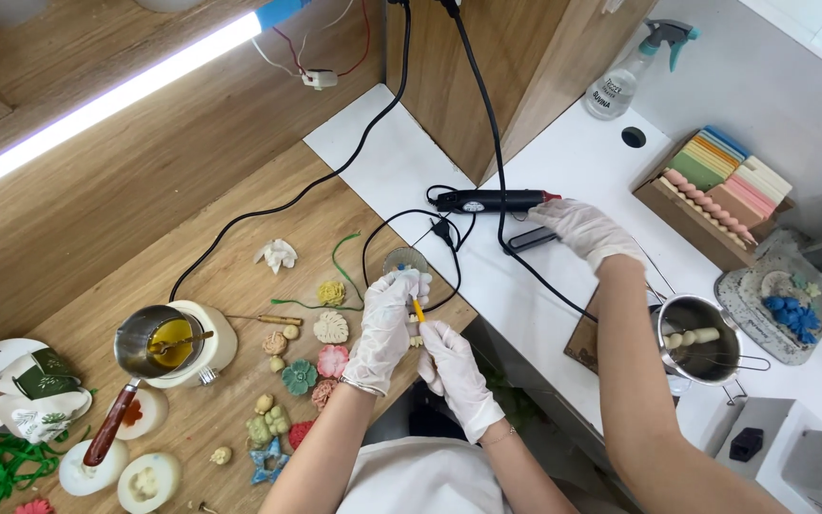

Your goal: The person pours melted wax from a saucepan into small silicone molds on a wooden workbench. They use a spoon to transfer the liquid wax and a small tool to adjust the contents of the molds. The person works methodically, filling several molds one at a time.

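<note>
While your left hand curls shut around a small pale piece with a blue tip, your right hand sits just below and to its right, its fingers pinched on the lower end of a thin yellow stick. That stick is the link between the two hands. Its long axis runs up and slightly left, from your right fingertips toward the piece in your left palm, and its upper end touches or nearly touches the piece; you cannot tell which from here. Both hands hover over the front corner of the wooden desk, so the edge lies right under them and open room below is only air. A small round clear dish sits just beyond your left fingers, with black cords looping around it. To your left, near your wrist, moulded flowers and shells crowd the wood, and farther left stands a melting pot of yellow liquid. On the right, well apart from your hands, a co-worker's gloved hand rests by the tip of a black heat gun on the white part of the desk.
</note>
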